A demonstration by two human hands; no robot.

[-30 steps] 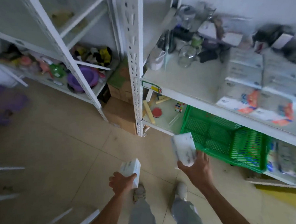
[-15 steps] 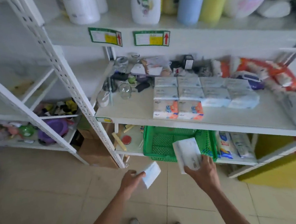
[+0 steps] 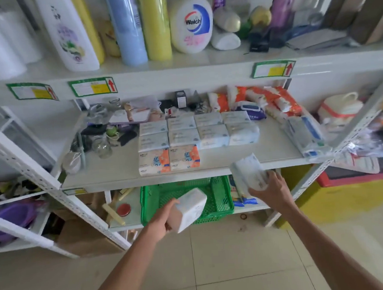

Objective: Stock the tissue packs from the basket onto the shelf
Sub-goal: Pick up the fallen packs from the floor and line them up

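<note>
Tissue pack [image 3: 191,209] is being gripped by the left hand [image 3: 165,219], lower centre before the basket [image 3: 221,201]; right hand [image 3: 274,187] is gripping a second pack [image 3: 248,175] at the shelf [image 3: 120,172] lip. Risking clipping it, or shoving stocked packs [image 3: 182,136] askew.

Tilted tissue pack [image 3: 191,207] before green basket [image 3: 221,195]

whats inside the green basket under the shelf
Only bare mesh shows inside the green basket. The left hand and its tissue pack cover the front middle; the shelf edge hides the back.
</note>
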